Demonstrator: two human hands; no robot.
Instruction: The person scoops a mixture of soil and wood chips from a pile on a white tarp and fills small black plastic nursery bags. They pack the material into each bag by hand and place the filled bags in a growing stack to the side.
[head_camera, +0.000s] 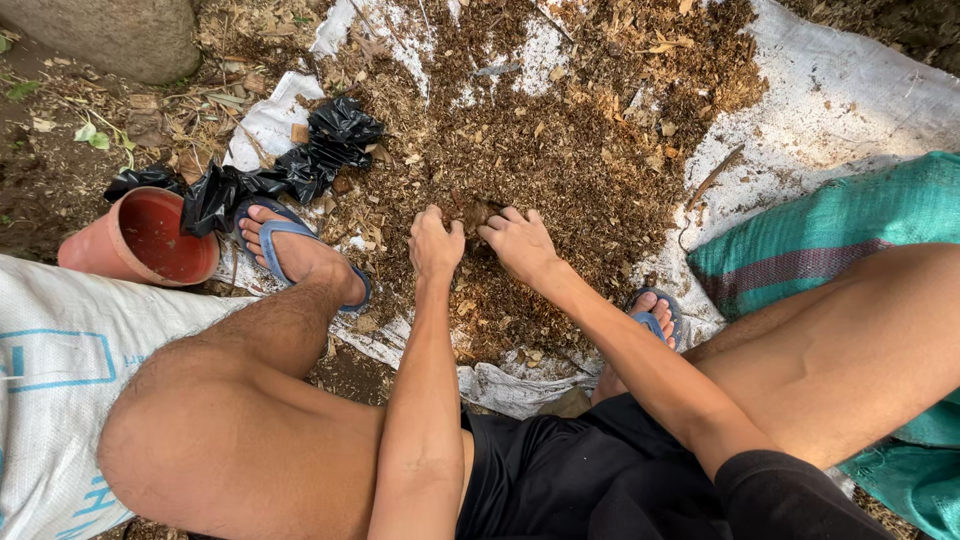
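So both hands, left hand and right hand, curl loosely round a crumbly clump in the dry mulch; light, falls apart easily, best scooped from underneath.

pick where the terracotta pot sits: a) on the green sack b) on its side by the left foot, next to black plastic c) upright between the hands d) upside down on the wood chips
b: the terracotta pot lies tipped on its side beside the left foot, next to the crumpled black plastic, well away from both hands.
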